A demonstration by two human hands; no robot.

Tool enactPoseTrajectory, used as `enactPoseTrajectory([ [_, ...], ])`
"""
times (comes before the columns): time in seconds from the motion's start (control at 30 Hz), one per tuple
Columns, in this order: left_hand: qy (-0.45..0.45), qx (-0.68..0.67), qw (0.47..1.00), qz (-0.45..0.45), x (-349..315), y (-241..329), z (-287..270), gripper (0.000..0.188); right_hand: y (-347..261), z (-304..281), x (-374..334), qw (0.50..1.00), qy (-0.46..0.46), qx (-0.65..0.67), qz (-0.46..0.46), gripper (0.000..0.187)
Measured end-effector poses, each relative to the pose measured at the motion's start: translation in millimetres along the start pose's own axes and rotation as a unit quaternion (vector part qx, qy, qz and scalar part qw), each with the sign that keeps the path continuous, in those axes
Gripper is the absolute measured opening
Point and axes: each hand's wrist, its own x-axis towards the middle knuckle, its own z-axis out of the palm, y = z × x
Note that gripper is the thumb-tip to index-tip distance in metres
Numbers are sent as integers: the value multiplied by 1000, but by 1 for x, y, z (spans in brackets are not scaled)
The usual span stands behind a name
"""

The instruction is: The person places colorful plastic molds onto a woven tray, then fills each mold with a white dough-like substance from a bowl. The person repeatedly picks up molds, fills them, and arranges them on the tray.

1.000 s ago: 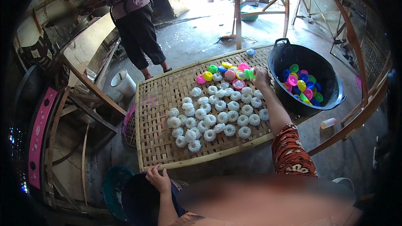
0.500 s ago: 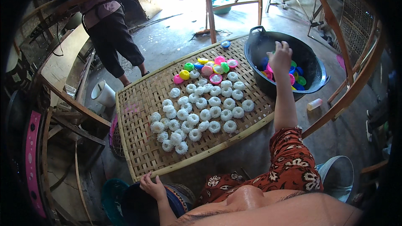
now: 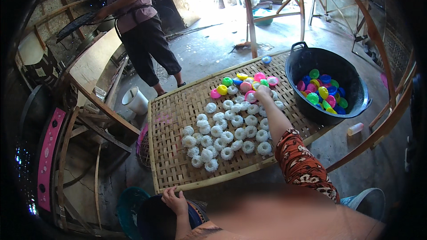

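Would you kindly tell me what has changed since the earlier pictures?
The right hand went from the woven bamboo tray rightward over the black tub, apparently releasing a green cup, and has now swung back left, down beside a pink cup. Whether it holds anything now is unclear. The left hand stays at the tray's near edge; the white strand rings look undisturbed.

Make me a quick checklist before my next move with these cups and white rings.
1. Right hand beside the pink cup: ok.
2. Right hand's grip: cannot tell, fingertips hidden.
3. Left hand at the near edge of the woven bamboo tray: ok.
4. White rings spaced apart: not ok, several touch.
5. Blue cup well inside the tray: not ok, near the far edge.
6. Black tub not brimful: ok, bare wall shows above its cups.
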Motion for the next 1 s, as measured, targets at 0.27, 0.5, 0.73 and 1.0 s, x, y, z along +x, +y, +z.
enactPoseTrajectory([
  [0.27, -4, 7, 1000, 9, 0, -4, 3, 26, 9, -10, -6, 949, 24, 277, -147, 29],
  [0.5, -11, 3, 1000, 6, 0, -3, 1, 27, 6, -10, -30, 929, 128, -127, -322, 21],
  [0.73, -13, 3, 1000, 11, -1, -2, 0, 27, 7, -97, -78, 880, 348, 104, -305, 31],
  [1.0, -16, 11, 1000, 10, 0, 0, 0, 29, 45, -157, -85, 783, 565, -188, -179, 30],
])
